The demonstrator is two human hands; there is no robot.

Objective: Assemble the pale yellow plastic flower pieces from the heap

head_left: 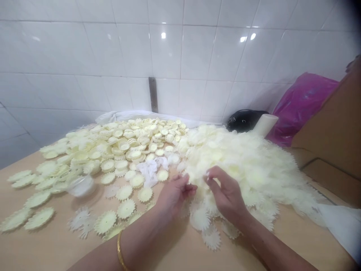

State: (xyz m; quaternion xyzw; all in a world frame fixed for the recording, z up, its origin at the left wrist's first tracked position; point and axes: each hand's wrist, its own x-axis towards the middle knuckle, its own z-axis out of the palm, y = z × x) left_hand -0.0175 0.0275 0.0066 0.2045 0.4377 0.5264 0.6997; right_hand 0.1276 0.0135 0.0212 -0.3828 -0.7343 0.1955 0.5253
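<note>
Our left hand [175, 192] and right hand [226, 194] curled close together; whether either pinched anything, we couldn't tell. Filmy toothed pieces [242, 154] lay heaped at two o'clock, thicker toothed discs [134, 154] at ten. Much seemed left; how much was finished stayed unclear.

Hands [177, 192]: two. Bangle [119, 249]: one. Small bowl [81, 186]: one. Magenta bag [300, 101]: one. Metal strip [153, 95]: one. Toothed discs [105, 223]: dozens, overlapping, uncountable.

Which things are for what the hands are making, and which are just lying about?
Probably for the job:
yellow toothed discs
sheer frilly pieces
small bowl, maybe

Seemingly just lying about:
purple bag
black object
white cylinder
</note>
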